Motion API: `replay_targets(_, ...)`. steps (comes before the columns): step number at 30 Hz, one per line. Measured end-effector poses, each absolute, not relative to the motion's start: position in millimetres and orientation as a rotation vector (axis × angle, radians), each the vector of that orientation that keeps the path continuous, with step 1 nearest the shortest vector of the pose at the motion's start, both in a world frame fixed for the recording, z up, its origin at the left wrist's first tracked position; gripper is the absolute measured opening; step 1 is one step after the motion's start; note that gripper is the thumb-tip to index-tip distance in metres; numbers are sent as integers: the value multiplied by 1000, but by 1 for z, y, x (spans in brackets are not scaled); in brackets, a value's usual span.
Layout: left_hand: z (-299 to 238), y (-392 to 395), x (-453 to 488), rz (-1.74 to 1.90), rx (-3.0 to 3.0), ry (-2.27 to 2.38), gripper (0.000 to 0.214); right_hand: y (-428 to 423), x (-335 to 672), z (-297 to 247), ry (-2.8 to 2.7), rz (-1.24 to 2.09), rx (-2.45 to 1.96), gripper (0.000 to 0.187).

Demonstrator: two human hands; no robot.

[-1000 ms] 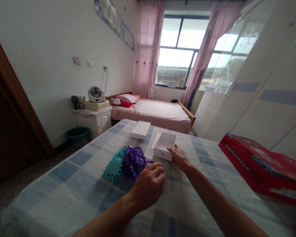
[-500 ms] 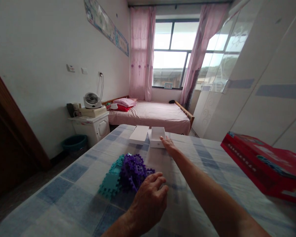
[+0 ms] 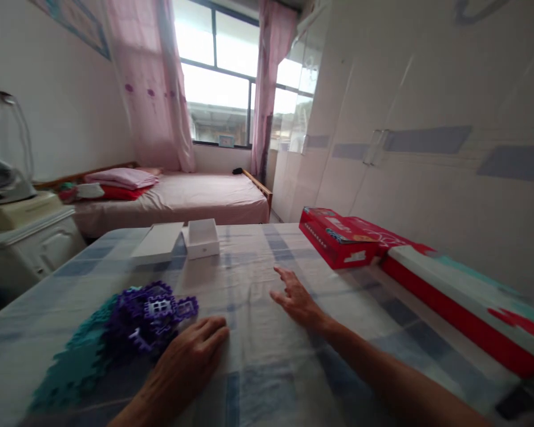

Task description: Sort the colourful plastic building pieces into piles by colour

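Note:
My left hand (image 3: 189,356) rests low on the checked tablecloth, fingers stretched to the right, holding nothing I can see; its thumb is hidden. Just left of it is a heap of purple toothed-edge foam-like puzzle pieces (image 3: 145,320), some with window-like cutouts. Teal pieces (image 3: 78,356) of the same sort lie beside and partly under the purple ones. Over the middle of the cloth, my right hand (image 3: 297,301) is open, with thumb and fingers apart and nothing in them. Farther back stand an open white box (image 3: 203,248) and, to its left, a white lid-like piece (image 3: 158,243).
A red box (image 3: 338,246) stands at the table's right rear. Beside it lies a long red and white box (image 3: 454,296). Behind the table are a pink-covered bed (image 3: 191,198) and a white wardrobe (image 3: 382,89). A fan (image 3: 4,181) sits on a cabinet at left.
My right hand has left the open white box and drawn back to the right over the cloth. The view has turned right, bringing more of the red boxes into sight. My left hand remains by the pieces.

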State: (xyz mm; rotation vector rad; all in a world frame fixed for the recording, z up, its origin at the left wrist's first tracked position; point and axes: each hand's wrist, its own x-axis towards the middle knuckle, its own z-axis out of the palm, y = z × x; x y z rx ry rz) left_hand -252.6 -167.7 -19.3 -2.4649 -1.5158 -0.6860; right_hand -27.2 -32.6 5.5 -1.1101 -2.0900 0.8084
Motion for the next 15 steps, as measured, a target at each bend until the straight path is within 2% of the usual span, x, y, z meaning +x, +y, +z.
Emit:
replay_targets(4, -28, -164, -259, -658, -2331, -1542, 22, -45, 76, 8, -1878, 514, -1305, 51)
replay_targets(11, -41, -161, -270, -618, -2210, -1604, 25, -78, 260, 25, -1544, -575, -1567, 52)
replay_targets(13, -43, -159, -272, -615, -2226, -1596, 26, -87, 307, 26, -1335, -686, -1699, 58)
replay_targets(15, -42, -159, -274, -609, -2221, -1597, 26, -91, 349, 22, -1110, -651, -1821, 68)
